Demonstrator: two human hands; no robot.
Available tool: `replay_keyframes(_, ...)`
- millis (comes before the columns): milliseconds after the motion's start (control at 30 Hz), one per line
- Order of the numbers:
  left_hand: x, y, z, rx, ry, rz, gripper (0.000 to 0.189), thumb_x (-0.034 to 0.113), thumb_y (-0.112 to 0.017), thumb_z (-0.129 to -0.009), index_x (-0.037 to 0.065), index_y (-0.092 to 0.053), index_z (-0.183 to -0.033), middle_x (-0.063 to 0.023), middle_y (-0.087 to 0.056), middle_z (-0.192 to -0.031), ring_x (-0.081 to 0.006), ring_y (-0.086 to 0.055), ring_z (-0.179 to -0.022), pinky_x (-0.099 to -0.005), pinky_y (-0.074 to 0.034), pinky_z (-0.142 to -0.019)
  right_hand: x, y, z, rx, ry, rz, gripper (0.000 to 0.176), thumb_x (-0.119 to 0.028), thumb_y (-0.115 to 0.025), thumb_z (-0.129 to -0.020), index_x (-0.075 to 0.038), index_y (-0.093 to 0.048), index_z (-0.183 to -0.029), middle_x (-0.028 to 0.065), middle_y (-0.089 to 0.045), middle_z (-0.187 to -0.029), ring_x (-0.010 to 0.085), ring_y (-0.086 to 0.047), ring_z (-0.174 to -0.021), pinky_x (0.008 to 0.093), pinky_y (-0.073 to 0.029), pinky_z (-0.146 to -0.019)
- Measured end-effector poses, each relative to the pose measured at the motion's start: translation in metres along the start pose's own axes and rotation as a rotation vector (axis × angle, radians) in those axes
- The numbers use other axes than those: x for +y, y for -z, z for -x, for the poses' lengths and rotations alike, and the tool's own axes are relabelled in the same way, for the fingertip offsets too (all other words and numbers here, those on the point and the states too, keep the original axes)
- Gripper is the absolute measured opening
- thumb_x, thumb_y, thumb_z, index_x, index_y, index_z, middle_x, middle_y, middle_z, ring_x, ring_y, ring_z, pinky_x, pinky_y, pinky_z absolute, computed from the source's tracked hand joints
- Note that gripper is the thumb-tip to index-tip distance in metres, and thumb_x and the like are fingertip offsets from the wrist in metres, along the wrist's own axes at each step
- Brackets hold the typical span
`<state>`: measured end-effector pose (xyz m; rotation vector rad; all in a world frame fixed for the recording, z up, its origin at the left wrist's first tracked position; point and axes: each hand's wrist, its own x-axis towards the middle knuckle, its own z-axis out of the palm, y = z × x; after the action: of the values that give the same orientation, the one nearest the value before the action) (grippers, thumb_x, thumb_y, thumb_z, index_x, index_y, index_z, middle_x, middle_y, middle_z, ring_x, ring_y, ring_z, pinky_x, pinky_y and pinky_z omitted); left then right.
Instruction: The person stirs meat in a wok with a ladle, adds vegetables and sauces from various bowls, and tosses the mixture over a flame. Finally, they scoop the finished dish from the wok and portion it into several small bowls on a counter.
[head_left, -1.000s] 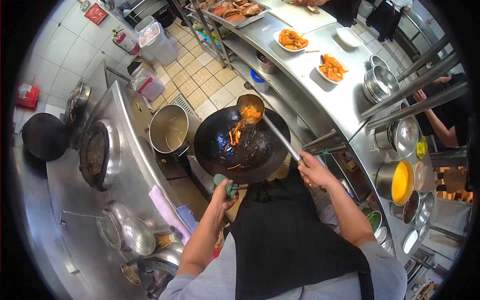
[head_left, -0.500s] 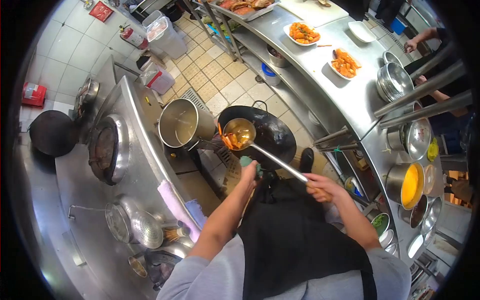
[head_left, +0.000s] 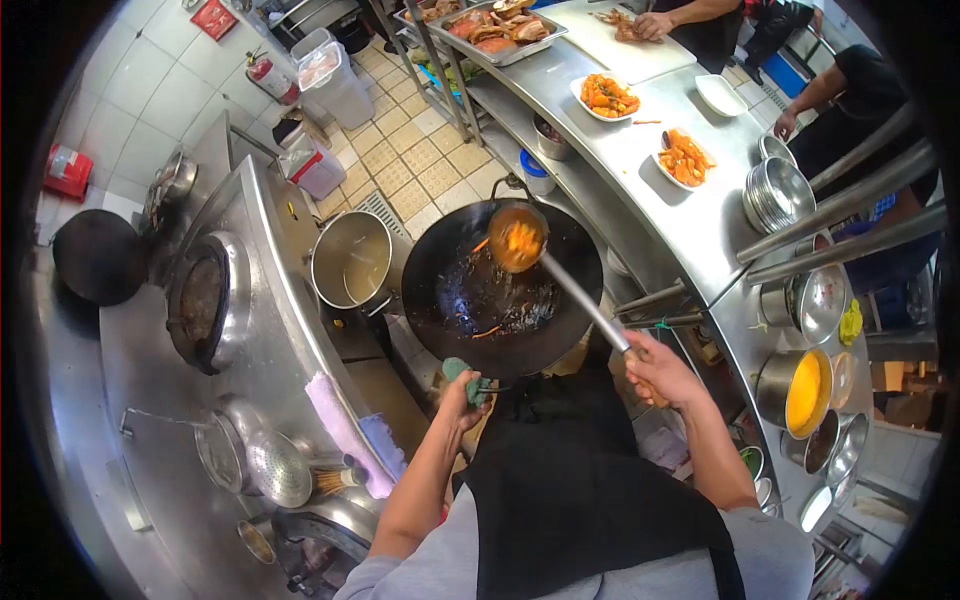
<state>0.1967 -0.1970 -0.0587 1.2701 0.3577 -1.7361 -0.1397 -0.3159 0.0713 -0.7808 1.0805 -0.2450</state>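
Note:
My left hand (head_left: 462, 396) is closed around a green cloth (head_left: 467, 374) at the near handle of a large black wok (head_left: 430, 300). In my right hand (head_left: 663, 370) is the wooden grip of a long metal ladle (head_left: 585, 302). The ladle's bowl is over the far part of the wok, with orange food (head_left: 523, 240) in it. A few orange strips and dark, shiny residue lie on the wok's inner surface. Left of the wok is a deep metal pot (head_left: 352, 262) with liquid in it.
Two plates of orange food (head_left: 608, 97) (head_left: 684, 160) rest on the steel counter (head_left: 640, 190). Metal bowls and a pot of yellow liquid (head_left: 802, 393) line the right. A stove (head_left: 205, 300) is at left. Co-workers' hands (head_left: 652, 27) (head_left: 785, 125) show beyond the counter.
The wok has come up and nearer, and it now faces the camera more openly. The ladle's bowl has shifted right and away, from the wok's left rim to above its far part. My left hand moved left and down.

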Motion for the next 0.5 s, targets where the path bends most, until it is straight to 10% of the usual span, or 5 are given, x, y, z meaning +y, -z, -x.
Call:
replay_keyframes(133,0.003,-0.024,0.028,0.043,-0.039,-0.040,0.018,0.020,-0.058,-0.079,0.010,-0.047,-0.088,-0.0056,-0.053,-0.070,-0.0180,-0.053,-0.056,-0.0293,-0.037,-0.040,-0.009,-0.004,-0.003,0.404,0.457,0.884,0.059,-0.012,-0.054,-0.084,-0.011,-0.028,-0.137,0.0187,-0.059,-0.078,0.0346,-0.057,-0.063,0.0416,-0.047,-0.059)
replay_keyframes(300,0.001,-0.041,0.023,0.043,-0.074,-0.098,0.017,0.019,-0.059,-0.078,0.009,-0.048,-0.086,-0.0054,-0.052,-0.070,-0.0175,-0.052,-0.056,-0.0302,-0.039,-0.041,0.035,-0.025,-0.067,0.503,0.549,1.085,0.059,-0.014,-0.052,-0.084,-0.004,-0.027,-0.136,0.0258,-0.060,-0.083,0.0439,-0.057,-0.078,0.0495,-0.044,-0.074)
replay_keyframes(367,0.000,-0.053,0.003,0.052,-0.102,-0.143,0.017,0.019,-0.059,-0.077,0.009,-0.048,-0.086,-0.0054,-0.052,-0.070,-0.0172,-0.051,-0.055,-0.0305,-0.039,-0.040,0.080,-0.041,-0.104,0.454,0.714,0.933,0.056,-0.015,-0.050,-0.086,-0.007,-0.028,-0.137,0.0206,-0.058,-0.073,0.0353,-0.057,-0.060,0.0447,-0.047,-0.057)
replay_keyframes(500,-0.002,-0.070,-0.050,0.189,-0.148,-0.185,0.017,0.020,-0.058,-0.077,0.009,-0.049,-0.085,-0.0057,-0.051,-0.070,-0.0176,-0.050,-0.053,-0.0321,-0.040,-0.039,0.040,-0.045,-0.080,-0.297,-0.143,-0.445,0.046,-0.017,-0.050,-0.092,-0.019,-0.032,-0.134,0.0044,-0.046,-0.073,0.0067,-0.037,-0.046,0.0218,-0.036,-0.041)
